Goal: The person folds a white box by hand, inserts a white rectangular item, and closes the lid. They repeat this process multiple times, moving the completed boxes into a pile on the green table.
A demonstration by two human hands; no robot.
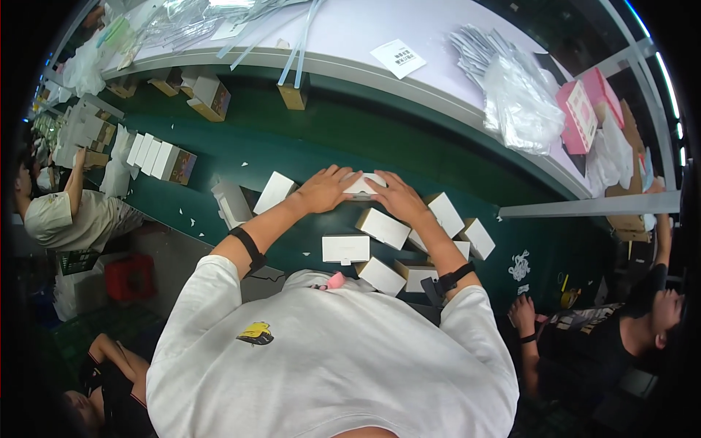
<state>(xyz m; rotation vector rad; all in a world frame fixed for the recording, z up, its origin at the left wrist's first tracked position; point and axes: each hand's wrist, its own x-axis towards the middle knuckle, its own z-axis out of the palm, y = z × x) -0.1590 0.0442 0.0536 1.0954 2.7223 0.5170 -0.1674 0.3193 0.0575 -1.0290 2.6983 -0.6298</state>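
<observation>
Two hands on one white box (364, 187), at mid-width of the green table (219, 150), out ahead of the person's chest. Left hand (326, 191) has the box's left end, fingers bent over its top edge. Right hand (395, 195) has the right end, fingers over the top corner. So: box pinched between both, each hand open only about as far as the box end needs. Can't tell if it's resting on the table or slightly raised; thumbs are hard to make out.

Around it: tilted carton (274, 193) just beside the left forearm, open-flap carton (231, 204) further left. Loose carton (382, 228) just below the right hand, flat carton (346, 249) nearer the body, more cartons (478, 239) bunched around the right forearm. Black strap on each forearm.

Far left: carton row (157, 159) standing side by side. Right: white string heap (520, 265) on the table. Shelf (350, 47) above carries clear plastic bags (520, 106), a paper label (398, 58) and a pink box (577, 115).

Co-worker in light shirt (77, 223) at left, another in dark shirt (591, 347) at right.
</observation>
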